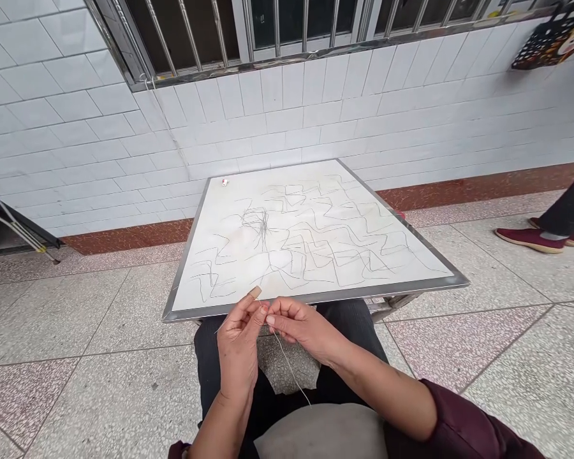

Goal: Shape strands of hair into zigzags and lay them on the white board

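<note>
Above my lap, at the near edge of the table, my left hand (pixel 242 331) and my right hand (pixel 299 325) meet with their fingertips pinched close together. A thin pale strand (pixel 291 366) runs from the pinched fingers down to my lap; whether it is thread or wire I cannot tell. A tan wrap (pixel 255 292) covers one fingertip of my left hand. Many thin, dark, bent strands (pixel 335 252) lie spread over the white tabletop (pixel 239 280). Toward its left side they gather in a denser tangle (pixel 263 223).
A small white-and-red object (pixel 225 183) lies at the table's far left corner. Behind stands a tiled wall (pixel 268 127) with a barred window (pixel 277 25). A patterned bag (pixel 552 44) hangs at upper right. Another person's red shoe (pixel 530 240) is on the floor at right.
</note>
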`<state>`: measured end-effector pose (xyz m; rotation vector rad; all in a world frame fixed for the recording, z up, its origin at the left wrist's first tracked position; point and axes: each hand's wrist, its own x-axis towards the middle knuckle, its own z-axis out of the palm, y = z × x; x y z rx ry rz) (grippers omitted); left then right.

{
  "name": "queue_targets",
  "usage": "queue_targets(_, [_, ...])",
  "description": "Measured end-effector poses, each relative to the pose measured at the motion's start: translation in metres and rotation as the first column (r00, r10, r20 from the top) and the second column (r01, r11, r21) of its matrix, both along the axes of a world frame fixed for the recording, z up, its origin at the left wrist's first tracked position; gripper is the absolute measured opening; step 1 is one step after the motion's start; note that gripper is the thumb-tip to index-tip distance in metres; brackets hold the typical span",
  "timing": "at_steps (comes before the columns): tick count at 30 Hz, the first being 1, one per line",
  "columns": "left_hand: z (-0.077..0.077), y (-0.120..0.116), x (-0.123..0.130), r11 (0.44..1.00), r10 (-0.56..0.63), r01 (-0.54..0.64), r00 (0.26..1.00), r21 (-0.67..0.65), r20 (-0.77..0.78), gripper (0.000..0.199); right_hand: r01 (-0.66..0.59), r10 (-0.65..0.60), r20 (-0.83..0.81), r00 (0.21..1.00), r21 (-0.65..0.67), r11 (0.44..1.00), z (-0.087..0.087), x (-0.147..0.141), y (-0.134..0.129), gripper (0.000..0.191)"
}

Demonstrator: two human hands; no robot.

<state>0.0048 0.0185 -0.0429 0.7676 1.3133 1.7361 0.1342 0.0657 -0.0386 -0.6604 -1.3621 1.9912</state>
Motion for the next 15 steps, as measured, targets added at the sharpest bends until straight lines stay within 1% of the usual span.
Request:
queue_targets(2, [0.002,0.001,0.000,1.000,0.013,-0.014,0.999,0.011,0.037,0.042,-0.004,0.004,0.000,1.000,0.015,1.000,0.001,0.000,0.000,0.033])
queue_targets(4, [0.005,0.002,-0.001,0.998,0.053,-0.054,0.996,0.016,0.074,0.042,-0.031,0.030,0.021,0.999,0.021,0.999,0.002,0.001,-0.002,0.033])
queue_targets(7, [0.011,0.003,-0.006,0.992,0.122,-0.125,0.987,0.019,0.105,0.042,-0.070,0.070,0.061,0.996,-0.003,0.998,0.002,0.003,-0.006,0.034])
queue_targets(9, [0.013,0.003,-0.009,0.989,0.143,-0.147,0.982,0.027,0.122,0.042,-0.069,0.070,0.074,0.995,-0.025,0.997,0.001,0.003,-0.008,0.034])
queue_targets(11, [0.012,0.001,-0.008,0.992,0.115,-0.120,0.984,0.026,0.133,0.044,-0.045,0.047,0.075,0.996,-0.031,0.999,0.001,0.003,-0.009,0.035])
queue_targets(15, [0.007,-0.002,-0.003,1.000,-0.003,0.002,0.992,0.005,0.127,0.041,0.011,-0.010,0.056,0.998,-0.005,1.000,0.000,0.002,-0.008,0.036])
